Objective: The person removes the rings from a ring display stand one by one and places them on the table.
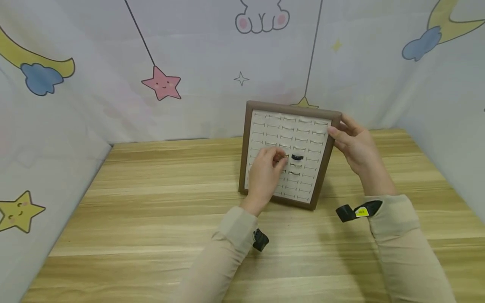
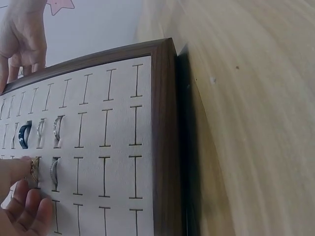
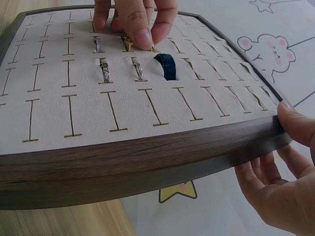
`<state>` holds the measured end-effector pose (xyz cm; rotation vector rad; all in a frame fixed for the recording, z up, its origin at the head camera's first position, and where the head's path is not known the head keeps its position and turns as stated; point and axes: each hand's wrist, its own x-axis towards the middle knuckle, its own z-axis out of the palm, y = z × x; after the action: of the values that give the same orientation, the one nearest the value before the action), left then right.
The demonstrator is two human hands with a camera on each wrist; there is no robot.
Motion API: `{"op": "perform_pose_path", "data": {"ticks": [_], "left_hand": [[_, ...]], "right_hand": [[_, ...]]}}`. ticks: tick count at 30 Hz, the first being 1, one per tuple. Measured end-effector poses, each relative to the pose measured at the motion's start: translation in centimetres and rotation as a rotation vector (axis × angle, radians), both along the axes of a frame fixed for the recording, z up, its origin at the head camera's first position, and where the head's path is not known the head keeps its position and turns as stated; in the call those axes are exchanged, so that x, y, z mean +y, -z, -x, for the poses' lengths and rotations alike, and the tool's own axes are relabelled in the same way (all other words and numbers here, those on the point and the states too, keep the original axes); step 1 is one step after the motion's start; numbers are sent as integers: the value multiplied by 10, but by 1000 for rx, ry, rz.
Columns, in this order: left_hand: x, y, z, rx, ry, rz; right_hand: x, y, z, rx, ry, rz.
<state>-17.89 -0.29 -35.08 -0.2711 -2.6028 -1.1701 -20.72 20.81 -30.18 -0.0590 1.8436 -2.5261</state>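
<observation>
The gold ring (image 3: 127, 43) sits pinched, seemingly, in the left hand's (image 1: 265, 172) curled fingers (image 3: 140, 34); the right hand (image 1: 356, 145) grips the ring tray's (image 1: 248, 139) corner.

Head cam looks down from above at the wooden table (image 1: 151, 219), while both wrist cams sit super close, sharing the ring display tray (image 2: 165, 123) from opposite edges.

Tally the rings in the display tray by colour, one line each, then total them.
Dark blue ring: 1
Silver rings: 3
Gold ring, pinched by the left hand: 1
Total: 5 rings in the tray, steadied by the right hand.
</observation>
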Motion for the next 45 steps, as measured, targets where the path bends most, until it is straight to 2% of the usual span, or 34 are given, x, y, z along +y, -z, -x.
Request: {"op": "perform_pose_path", "data": {"ticks": [5,10,18,22,28,34,39,45], "left_hand": [[-1,-2,1,22,13,34],[-4,-4,1,-1,55,25],[-12,-9,-1,-86,100,-78],[-18,-12,-1,-96,105,-152],[-33,-18,1,-101,39,-229],[-62,-24,3,-149,-42,-252],[-96,-21,9,-181,-121,-246],[-136,-11,13,-201,-191,-205]], "right_hand": [[0,-2,0,-11,-10,1],[1,-5,-2,-37,-19,9],[0,-5,-4,-52,-26,-38],[0,-4,-4,-44,-26,-32],[2,-2,-3,-21,-29,-2],[1,-3,-3,-14,-30,-10],[1,-3,-3,-16,-31,-20],[0,-3,-4,-5,-29,-21]]}}
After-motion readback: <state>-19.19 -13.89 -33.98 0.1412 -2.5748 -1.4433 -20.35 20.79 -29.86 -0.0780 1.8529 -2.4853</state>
